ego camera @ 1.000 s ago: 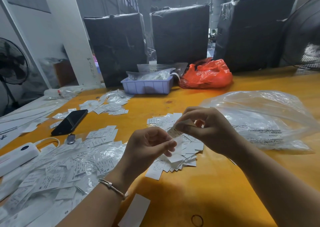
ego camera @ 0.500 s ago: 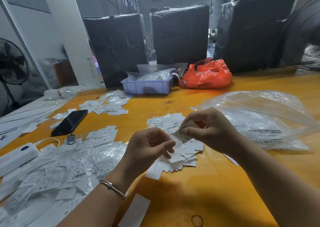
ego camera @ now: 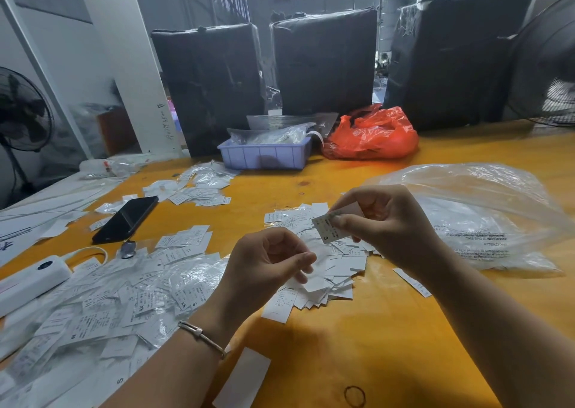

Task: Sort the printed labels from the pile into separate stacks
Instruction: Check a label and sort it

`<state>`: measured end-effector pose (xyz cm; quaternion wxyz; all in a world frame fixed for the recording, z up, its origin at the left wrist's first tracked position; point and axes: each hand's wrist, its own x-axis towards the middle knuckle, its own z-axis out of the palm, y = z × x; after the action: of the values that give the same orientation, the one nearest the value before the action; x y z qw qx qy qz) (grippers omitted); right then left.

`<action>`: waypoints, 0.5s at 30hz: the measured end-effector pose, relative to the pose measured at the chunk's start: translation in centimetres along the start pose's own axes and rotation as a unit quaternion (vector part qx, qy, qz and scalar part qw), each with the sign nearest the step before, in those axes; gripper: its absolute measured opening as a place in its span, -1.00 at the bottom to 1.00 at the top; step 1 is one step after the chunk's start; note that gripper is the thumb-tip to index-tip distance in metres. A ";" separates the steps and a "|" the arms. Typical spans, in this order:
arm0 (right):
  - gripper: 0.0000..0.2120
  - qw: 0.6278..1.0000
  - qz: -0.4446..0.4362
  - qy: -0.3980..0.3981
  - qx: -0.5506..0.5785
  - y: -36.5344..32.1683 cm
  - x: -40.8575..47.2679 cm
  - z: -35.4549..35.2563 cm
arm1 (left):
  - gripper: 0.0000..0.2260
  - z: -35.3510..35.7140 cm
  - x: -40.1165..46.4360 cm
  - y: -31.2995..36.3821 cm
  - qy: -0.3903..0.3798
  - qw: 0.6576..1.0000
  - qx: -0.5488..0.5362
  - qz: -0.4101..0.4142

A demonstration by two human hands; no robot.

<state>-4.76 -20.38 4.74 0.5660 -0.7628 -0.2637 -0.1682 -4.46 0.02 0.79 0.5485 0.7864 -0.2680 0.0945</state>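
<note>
A pile of white printed labels (ego camera: 334, 278) lies on the yellow table (ego camera: 389, 345) in front of me. Just above its far side, my right hand (ego camera: 389, 227) pinches one label marked S (ego camera: 326, 230) between thumb and fingers. Lower left of it, over the pile's near side, my left hand (ego camera: 264, 261) has its fingers curled, and thumb and forefinger seem to pinch a blurred white label (ego camera: 315, 253). More labels lie spread in groups: a large one at the left (ego camera: 93, 308), a small one (ego camera: 183, 242) beyond it, and another farther back (ego camera: 199, 186).
A black phone (ego camera: 127, 218) and a white power bank (ego camera: 31, 278) lie at the left. A blue tray (ego camera: 264, 155) and a red bag (ego camera: 373, 137) stand at the back, before black wrapped bales. A clear plastic bag (ego camera: 482, 214) lies right. A rubber band (ego camera: 354, 395) lies near me.
My right hand has pulled the S label up and to the right, away from my left hand, and turned its printed side into view. The left hand stayed over the pile.
</note>
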 end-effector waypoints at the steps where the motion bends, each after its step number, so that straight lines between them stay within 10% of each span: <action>1: -0.84 1.000 0.000 -0.001 -0.005 0.0 0.0 0.0 | -0.83 0.0 0.0 0.0 0.001 1.000 0.000 0.000; 15: -0.86 0.996 -0.026 -0.008 -0.087 0.3 0.1 0.1 | -0.82 0.0 0.0 0.0 0.014 1.000 -0.001 0.009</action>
<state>-4.50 -20.34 4.57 0.4910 -0.8032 -0.2720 -0.1994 -4.42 -0.02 0.79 0.5524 0.7816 -0.2677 0.1104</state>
